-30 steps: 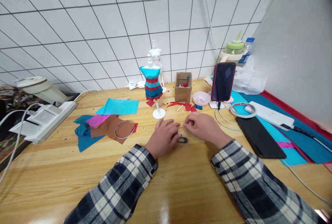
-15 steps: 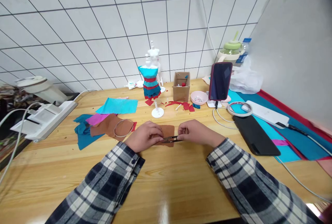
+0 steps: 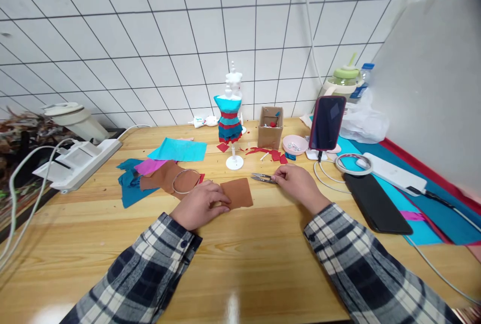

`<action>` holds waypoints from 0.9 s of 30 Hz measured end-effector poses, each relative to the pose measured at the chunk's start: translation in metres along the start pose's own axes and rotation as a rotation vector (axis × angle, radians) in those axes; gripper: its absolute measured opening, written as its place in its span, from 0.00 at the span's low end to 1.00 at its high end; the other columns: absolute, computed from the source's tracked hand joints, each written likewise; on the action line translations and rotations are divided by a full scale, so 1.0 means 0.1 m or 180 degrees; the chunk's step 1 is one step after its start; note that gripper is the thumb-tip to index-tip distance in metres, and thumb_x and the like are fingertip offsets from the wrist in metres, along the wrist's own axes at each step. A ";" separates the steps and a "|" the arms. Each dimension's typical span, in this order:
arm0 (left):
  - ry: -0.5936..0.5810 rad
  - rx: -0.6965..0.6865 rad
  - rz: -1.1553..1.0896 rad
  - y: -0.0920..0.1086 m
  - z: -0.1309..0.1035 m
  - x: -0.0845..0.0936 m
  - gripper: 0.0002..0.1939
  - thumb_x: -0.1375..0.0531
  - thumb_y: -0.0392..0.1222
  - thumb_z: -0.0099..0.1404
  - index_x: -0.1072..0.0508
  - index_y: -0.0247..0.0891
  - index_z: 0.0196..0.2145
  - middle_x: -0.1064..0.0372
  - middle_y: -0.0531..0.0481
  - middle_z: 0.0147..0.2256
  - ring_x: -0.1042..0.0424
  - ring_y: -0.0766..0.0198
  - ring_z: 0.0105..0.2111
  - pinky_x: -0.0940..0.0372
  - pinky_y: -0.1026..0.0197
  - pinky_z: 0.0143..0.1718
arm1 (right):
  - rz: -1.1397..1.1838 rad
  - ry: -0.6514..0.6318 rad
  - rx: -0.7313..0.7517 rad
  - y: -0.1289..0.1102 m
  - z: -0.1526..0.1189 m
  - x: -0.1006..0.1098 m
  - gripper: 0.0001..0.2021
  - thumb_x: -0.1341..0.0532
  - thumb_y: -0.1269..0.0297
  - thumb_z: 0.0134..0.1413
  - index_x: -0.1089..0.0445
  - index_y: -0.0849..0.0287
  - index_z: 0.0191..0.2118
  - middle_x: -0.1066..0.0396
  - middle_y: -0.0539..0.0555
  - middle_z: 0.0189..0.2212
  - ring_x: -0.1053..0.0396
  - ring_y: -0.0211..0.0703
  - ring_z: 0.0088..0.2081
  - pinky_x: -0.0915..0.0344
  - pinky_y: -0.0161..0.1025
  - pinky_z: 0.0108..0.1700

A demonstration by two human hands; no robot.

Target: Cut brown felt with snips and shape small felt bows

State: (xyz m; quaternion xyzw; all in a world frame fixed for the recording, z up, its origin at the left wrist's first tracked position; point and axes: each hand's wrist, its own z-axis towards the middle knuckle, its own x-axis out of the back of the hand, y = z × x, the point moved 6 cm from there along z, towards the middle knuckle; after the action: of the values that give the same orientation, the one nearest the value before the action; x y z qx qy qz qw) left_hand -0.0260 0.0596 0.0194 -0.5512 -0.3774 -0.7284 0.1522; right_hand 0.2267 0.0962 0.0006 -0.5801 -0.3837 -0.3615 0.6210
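Observation:
A squarish piece of brown fabric [image 3: 237,193] lies flat on the wooden table [image 3: 240,249]. My left hand [image 3: 203,205] rests at its left edge, fingertips on the fabric and fingers loosely curved. To the right of the fabric, my right hand [image 3: 296,184] pinches the handle end of small thread snips [image 3: 262,178], whose blades point left, away from the fabric. Behind them stands a small white dress form [image 3: 234,163] wearing a blue and red layered dress [image 3: 229,119].
Left of my hands lie fabric scraps [image 3: 177,149] and a thin ring [image 3: 187,182]. At the back are a cardboard box [image 3: 269,136] and a pink bowl [image 3: 295,144]. An upright phone [image 3: 327,123], a black phone [image 3: 378,204] and cables occupy the right.
My right hand has moved the snips off the brown fabric, back and to the right. My left hand has shifted to the fabric's left edge, uncovering more of it. The view has shifted slightly.

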 end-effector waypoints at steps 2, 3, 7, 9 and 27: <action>-0.0068 0.0030 0.0142 0.04 -0.01 -0.02 0.08 0.39 0.46 0.62 0.22 0.43 0.38 0.28 0.50 0.34 0.32 0.62 0.37 0.38 0.59 0.39 | -0.0089 -0.0003 0.0020 -0.05 -0.02 -0.01 0.11 0.41 0.56 0.55 0.27 0.55 0.30 0.29 0.51 0.32 0.34 0.38 0.33 0.49 0.34 0.30; -0.0100 0.0033 0.0207 0.06 0.00 -0.03 0.08 0.39 0.46 0.62 0.23 0.44 0.38 0.28 0.50 0.34 0.32 0.61 0.37 0.39 0.59 0.39 | -0.0146 -0.0045 0.0012 -0.07 -0.03 -0.02 0.11 0.41 0.56 0.55 0.27 0.55 0.30 0.29 0.51 0.32 0.34 0.38 0.33 0.49 0.34 0.30; -0.0119 -0.0049 0.0354 0.15 0.02 -0.08 0.08 0.42 0.44 0.65 0.23 0.44 0.38 0.28 0.50 0.34 0.32 0.61 0.37 0.39 0.59 0.39 | -0.0511 -0.0092 0.0000 -0.19 -0.11 -0.02 0.10 0.40 0.55 0.54 0.28 0.55 0.31 0.30 0.51 0.33 0.35 0.39 0.31 0.50 0.35 0.28; -0.0059 -0.0124 0.0343 0.18 0.02 -0.09 0.09 0.43 0.43 0.66 0.22 0.44 0.38 0.28 0.50 0.34 0.32 0.62 0.38 0.39 0.59 0.40 | -0.0576 0.0135 0.0111 -0.30 -0.18 0.01 0.08 0.40 0.57 0.54 0.28 0.55 0.36 0.30 0.52 0.35 0.34 0.40 0.33 0.48 0.36 0.29; -0.0151 0.0214 0.0469 0.26 0.04 -0.17 0.11 0.45 0.37 0.66 0.25 0.46 0.41 0.27 0.51 0.37 0.30 0.61 0.37 0.38 0.59 0.38 | -0.0439 -0.0237 0.1675 -0.98 -0.57 -0.43 0.09 0.47 0.66 0.62 0.30 0.57 0.34 0.29 0.50 0.31 0.33 0.40 0.35 0.43 0.38 0.35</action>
State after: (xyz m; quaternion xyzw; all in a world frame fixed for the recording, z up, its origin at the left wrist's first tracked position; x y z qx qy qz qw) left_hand -0.0011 0.0421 0.0142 -0.5892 -0.3635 -0.6888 0.2149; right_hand 0.1228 0.0332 0.0036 -0.3842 -0.5255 -0.2692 0.7098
